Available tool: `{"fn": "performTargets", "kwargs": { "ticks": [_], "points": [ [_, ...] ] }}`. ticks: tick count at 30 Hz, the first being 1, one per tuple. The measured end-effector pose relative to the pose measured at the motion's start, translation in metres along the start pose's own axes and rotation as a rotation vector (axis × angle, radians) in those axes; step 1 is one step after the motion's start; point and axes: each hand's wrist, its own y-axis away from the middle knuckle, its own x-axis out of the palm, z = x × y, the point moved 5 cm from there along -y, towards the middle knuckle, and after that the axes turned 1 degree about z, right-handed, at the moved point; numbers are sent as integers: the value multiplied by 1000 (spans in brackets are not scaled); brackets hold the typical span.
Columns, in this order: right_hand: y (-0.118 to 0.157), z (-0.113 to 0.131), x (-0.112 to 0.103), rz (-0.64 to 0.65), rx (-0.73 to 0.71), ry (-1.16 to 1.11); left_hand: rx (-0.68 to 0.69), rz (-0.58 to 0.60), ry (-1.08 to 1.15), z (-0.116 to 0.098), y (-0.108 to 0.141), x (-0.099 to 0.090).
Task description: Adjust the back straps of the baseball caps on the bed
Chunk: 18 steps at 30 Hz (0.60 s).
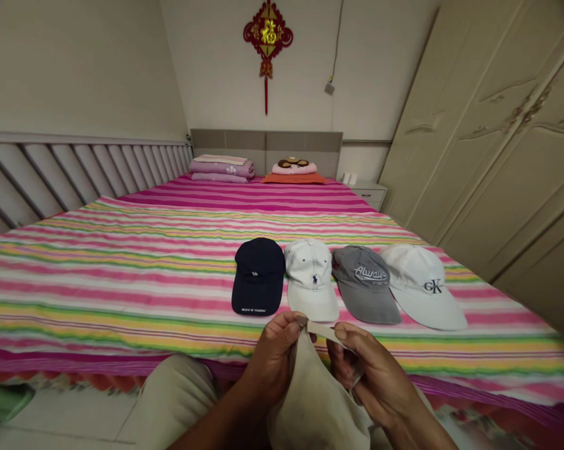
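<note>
A beige cap (316, 397) hangs between my hands above the near edge of the bed, its back strap stretched across the top. My left hand (279, 344) is closed on the strap's left end, by what looks like a small buckle. The strap's right part is pinched in my right hand (368, 365), with the fingers curled under it. Just beyond my hands lie a navy cap (259, 275), a white cap with a small dark emblem (312, 278), a grey cap (366, 284) with "Always" lettering, and a white cap with dark "CK" letters (422, 284), side by side.
The caps rest on a striped bed sheet (122, 269). Folded purple bedding (223, 169) and a pink-and-orange stack (294, 172) sit by the headboard (265, 140). A metal rail (75, 172) runs along the left; a wardrobe (488, 137) stands right, beside a nightstand (368, 195).
</note>
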Motion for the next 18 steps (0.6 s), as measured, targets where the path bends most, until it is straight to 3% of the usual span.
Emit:
{"fn": "performTargets", "kwargs": {
  "ticks": [18],
  "points": [
    [1, 1, 0, -34, -60, 151, 113, 7, -210, -9, 0, -7]
  ]
}}
